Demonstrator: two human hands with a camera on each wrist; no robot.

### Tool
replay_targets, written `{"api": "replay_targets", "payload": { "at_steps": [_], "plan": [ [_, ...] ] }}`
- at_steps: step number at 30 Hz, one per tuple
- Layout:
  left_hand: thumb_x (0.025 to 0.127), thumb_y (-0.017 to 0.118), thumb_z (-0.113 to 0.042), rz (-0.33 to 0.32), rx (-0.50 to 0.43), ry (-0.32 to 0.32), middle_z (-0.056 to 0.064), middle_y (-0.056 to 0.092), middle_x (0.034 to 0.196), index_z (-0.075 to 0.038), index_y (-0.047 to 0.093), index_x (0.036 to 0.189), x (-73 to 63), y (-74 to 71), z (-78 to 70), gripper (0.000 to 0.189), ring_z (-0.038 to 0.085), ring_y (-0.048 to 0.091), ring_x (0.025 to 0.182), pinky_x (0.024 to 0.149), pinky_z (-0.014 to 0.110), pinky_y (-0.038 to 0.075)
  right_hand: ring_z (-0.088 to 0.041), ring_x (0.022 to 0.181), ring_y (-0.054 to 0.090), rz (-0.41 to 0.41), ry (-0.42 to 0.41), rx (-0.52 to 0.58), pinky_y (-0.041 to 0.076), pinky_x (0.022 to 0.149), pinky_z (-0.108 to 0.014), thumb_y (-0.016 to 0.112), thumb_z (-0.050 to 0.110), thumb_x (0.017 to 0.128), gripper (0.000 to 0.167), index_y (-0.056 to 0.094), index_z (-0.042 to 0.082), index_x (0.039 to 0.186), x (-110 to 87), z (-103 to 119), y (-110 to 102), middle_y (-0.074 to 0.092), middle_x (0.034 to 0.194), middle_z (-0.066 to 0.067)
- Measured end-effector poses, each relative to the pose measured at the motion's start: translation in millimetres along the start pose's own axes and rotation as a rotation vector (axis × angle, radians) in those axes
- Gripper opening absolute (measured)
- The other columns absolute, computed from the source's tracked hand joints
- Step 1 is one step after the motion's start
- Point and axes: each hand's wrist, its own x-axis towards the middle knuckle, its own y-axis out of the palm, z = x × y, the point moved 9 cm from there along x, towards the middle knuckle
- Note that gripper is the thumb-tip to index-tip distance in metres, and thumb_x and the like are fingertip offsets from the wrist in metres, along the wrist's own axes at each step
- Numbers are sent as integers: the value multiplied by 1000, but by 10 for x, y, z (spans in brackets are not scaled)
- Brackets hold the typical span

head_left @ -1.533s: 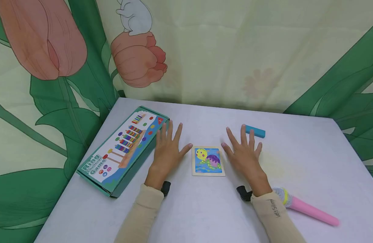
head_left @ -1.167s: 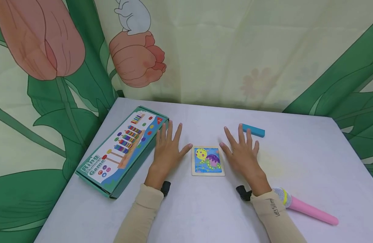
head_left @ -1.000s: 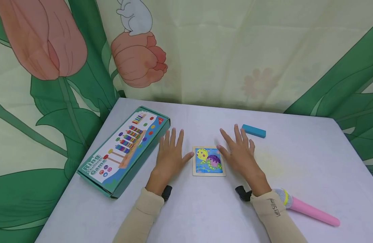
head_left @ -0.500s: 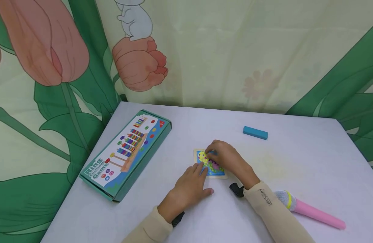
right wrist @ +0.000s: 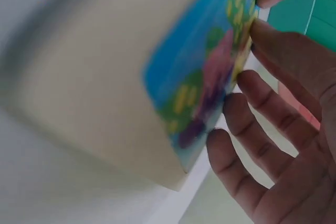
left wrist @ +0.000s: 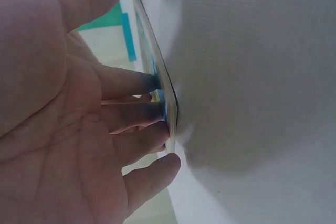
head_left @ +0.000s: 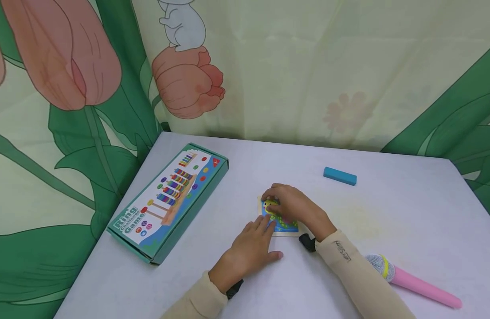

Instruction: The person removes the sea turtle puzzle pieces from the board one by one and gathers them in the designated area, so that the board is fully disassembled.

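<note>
A small square wooden jigsaw puzzle (head_left: 285, 229) with a turtle picture lies on the white table between my hands. My left hand (head_left: 246, 250) reaches in from the near left, its extended fingertips touching the board's lower-left part. In the left wrist view, several fingers rest at the edge of the board (left wrist: 163, 69), thumb held apart. My right hand (head_left: 294, 204) is bent over the upper part, partly hiding the turtle. From the right wrist, its thumb and curved fingertips meet the picture (right wrist: 205, 72); whether they pinch a piece I cannot tell.
To the left lies a green Ring Challenge Game box (head_left: 169, 201), set at a slant. A blue block (head_left: 339, 176) sits toward the back right. Beside the right sleeve is a toy microphone (head_left: 424, 285) with a pink handle. A printed curtain (head_left: 288, 79) hangs behind the table.
From spread on either side of the puzzle, both hands have come onto it. The left slid toward me and inward; the right moved left and bent its fingers over the picture.
</note>
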Motion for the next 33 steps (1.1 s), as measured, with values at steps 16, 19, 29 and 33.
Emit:
{"api": "replay_targets", "payload": {
  "at_steps": [16,19,29,33],
  "plan": [
    [99,60,-56,11,54,-5,8,33,165,-8,40,157,13,-38,1,78,24,30,152,117,40,34,-18,92,61,44,41,9,53,74,-29,78,12,93,28,70,14,120,51,40,-13,65,107,-3],
    [99,61,-56,15,63,0,9,33,165,-7,41,157,16,-44,-3,78,24,31,151,116,40,35,-18,92,61,46,43,-1,54,76,-30,78,13,93,28,71,15,120,51,43,-6,65,106,-1],
    [99,60,-57,15,81,4,8,33,164,-8,42,157,8,-33,-2,77,24,31,151,115,40,36,-17,83,59,87,20,65,54,69,-29,75,12,95,25,67,14,119,77,20,58,56,109,-3],
    [100,59,-56,12,94,7,8,34,164,-9,42,157,6,-48,-5,76,23,31,151,115,39,36,-19,100,56,58,-32,63,51,86,-33,76,8,94,27,65,10,118,84,47,31,59,110,-2]
  ]
}}
